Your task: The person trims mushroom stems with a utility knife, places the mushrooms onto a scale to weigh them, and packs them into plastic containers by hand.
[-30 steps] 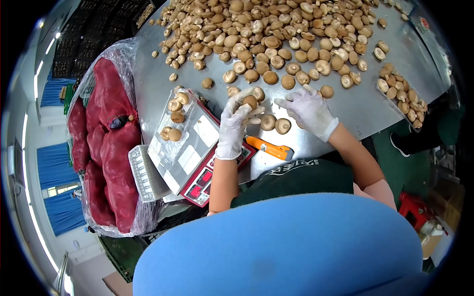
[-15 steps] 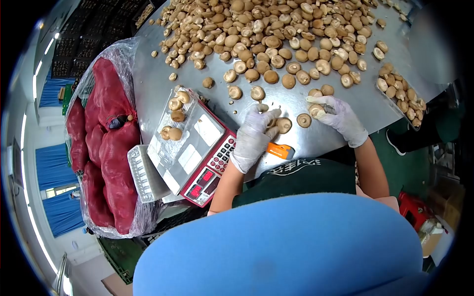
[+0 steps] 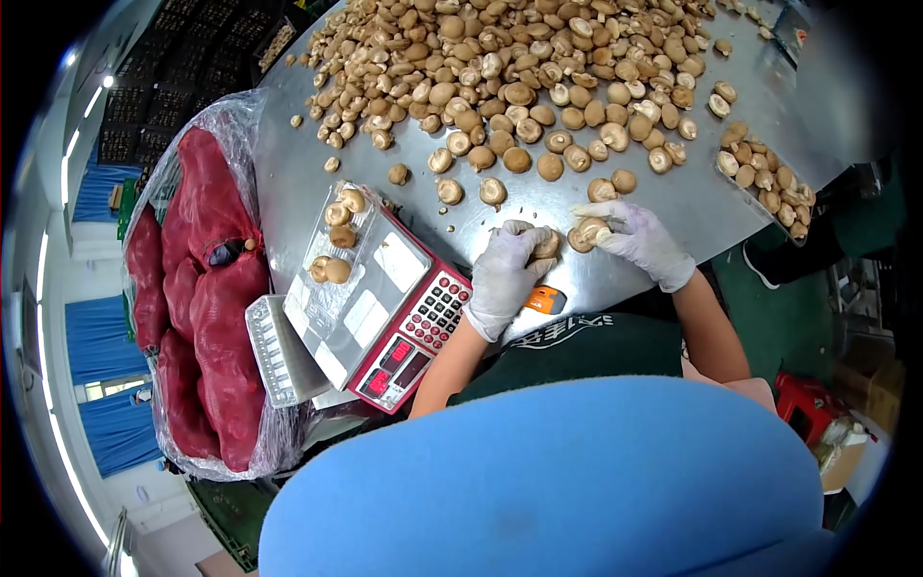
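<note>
My left hand (image 3: 507, 274), in a white glove, is closed around a brown mushroom (image 3: 546, 246) whose cap shows at the fingertips. My right hand (image 3: 646, 242), gloved too, pinches another mushroom (image 3: 585, 234) between thumb and fingers, close over the steel table. Just below the left fingers lies an orange tool (image 3: 545, 299), partly covered by the hand. Two loose mushrooms (image 3: 612, 185) rest above the right hand. Left of my left hand stands a red-framed scale (image 3: 385, 317), carrying a clear tray (image 3: 348, 204) with several mushrooms in it.
A large mushroom heap (image 3: 481, 77) spreads over the far part of the steel table (image 3: 288, 192). At the right edge sits a filled tray of mushrooms (image 3: 769, 183). Red net sacks (image 3: 221, 317) in clear plastic stand left of the scale, near a stack of clear trays (image 3: 284, 351).
My right hand has moved left and down, closing on the mushroom that lay on the table between the hands. My left hand has shifted slightly, still holding its mushroom. The whole view has tilted a little.
</note>
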### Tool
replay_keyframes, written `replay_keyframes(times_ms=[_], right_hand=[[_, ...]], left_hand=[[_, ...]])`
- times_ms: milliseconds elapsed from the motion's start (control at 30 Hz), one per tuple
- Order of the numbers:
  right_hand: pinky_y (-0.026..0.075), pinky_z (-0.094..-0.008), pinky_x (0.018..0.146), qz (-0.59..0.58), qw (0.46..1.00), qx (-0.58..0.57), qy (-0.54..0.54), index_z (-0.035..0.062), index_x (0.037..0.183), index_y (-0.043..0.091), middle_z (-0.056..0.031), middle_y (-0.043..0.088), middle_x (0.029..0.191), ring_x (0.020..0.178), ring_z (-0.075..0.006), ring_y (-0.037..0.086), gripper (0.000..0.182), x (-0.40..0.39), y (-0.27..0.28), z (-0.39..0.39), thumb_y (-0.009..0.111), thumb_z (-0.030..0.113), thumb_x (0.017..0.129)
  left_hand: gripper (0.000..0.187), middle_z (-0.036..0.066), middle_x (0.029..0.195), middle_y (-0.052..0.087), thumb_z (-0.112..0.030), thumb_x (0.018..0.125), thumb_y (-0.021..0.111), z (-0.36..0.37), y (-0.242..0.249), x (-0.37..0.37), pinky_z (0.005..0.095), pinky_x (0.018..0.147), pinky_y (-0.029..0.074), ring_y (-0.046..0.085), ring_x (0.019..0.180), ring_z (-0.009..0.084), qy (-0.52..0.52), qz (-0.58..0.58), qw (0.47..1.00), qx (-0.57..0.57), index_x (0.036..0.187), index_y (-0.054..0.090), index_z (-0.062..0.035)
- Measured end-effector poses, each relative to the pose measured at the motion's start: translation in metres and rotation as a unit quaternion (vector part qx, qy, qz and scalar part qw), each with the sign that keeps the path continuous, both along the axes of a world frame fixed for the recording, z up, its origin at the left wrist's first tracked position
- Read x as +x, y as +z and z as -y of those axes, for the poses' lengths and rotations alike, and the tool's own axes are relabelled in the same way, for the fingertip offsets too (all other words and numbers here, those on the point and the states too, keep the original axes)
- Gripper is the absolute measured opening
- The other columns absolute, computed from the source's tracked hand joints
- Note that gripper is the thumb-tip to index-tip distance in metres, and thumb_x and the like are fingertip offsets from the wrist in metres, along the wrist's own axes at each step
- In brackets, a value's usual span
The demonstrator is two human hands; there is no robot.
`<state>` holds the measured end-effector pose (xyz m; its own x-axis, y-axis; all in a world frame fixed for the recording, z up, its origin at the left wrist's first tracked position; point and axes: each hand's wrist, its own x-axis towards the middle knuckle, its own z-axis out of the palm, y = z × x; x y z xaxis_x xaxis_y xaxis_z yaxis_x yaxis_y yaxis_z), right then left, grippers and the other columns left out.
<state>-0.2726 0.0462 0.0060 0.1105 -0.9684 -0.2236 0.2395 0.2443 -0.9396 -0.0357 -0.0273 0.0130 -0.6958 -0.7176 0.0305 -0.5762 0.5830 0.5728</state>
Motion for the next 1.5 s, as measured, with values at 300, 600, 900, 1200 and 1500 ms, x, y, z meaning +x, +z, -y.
replay_keyframes(times_ms=[300,600,900,1200,1500], right_hand=[[0.046,-0.0296,0.103,-0.062,0.997,-0.017,-0.051,0.0014,0.131,0.063,-0.0076,0.066,0.119,0.114,-0.0159,0.061,0.043,-0.011,-0.003,-0.007,0.068,0.015,0.090],[0.052,-0.0267,0.086,0.043,0.990,0.043,-0.130,0.0056,0.120,0.068,-0.0051,0.062,0.107,0.097,-0.0116,0.060,0.031,-0.024,-0.013,-0.004,0.061,0.019,0.093],[0.055,-0.0336,0.078,-0.264,0.955,-0.099,-0.093,0.0058,0.117,0.066,-0.0062,0.063,0.102,0.097,-0.0164,0.062,0.031,-0.004,-0.030,0.002,0.069,0.022,0.091],[0.054,-0.0349,0.085,-0.397,0.915,-0.075,-0.008,0.0087,0.121,0.067,-0.0108,0.067,0.113,0.097,-0.0242,0.066,0.035,0.017,-0.035,-0.007,0.069,0.021,0.088],[0.046,-0.0181,0.048,0.046,0.983,0.042,-0.170,0.0039,0.101,0.060,-0.0107,0.070,0.100,0.064,-0.0090,0.061,0.028,-0.051,0.002,-0.030,0.052,0.030,0.103]], left_hand=[[0.044,0.015,0.120,0.060,-0.016,0.081,0.079,-0.001,-0.003,0.011,0.0379,0.087,0.055,0.065,0.104,0.0328,0.099,0.034,0.990,-0.093,0.121,0.064,-0.0107],[0.040,0.011,0.118,0.061,-0.018,0.084,0.078,-0.004,0.004,0.008,0.0363,0.088,0.055,0.066,0.103,0.0294,0.082,-0.006,0.997,-0.010,0.122,0.066,-0.0113],[0.023,0.013,0.108,0.063,-0.016,0.090,0.070,-0.007,0.007,-0.001,0.0382,0.080,0.056,0.067,0.093,0.0303,0.075,-0.071,0.995,0.006,0.113,0.068,-0.0116],[0.015,0.012,0.098,0.059,-0.010,0.091,0.069,0.005,0.007,-0.008,0.0356,0.074,0.054,0.065,0.083,0.0256,0.074,-0.095,0.991,-0.052,0.104,0.064,-0.0038],[0.030,0.015,0.099,0.059,-0.020,0.084,0.075,0.022,0.010,-0.087,0.0431,0.076,0.052,0.062,0.089,0.0339,-0.052,-0.016,0.994,-0.099,0.110,0.064,-0.0097]])
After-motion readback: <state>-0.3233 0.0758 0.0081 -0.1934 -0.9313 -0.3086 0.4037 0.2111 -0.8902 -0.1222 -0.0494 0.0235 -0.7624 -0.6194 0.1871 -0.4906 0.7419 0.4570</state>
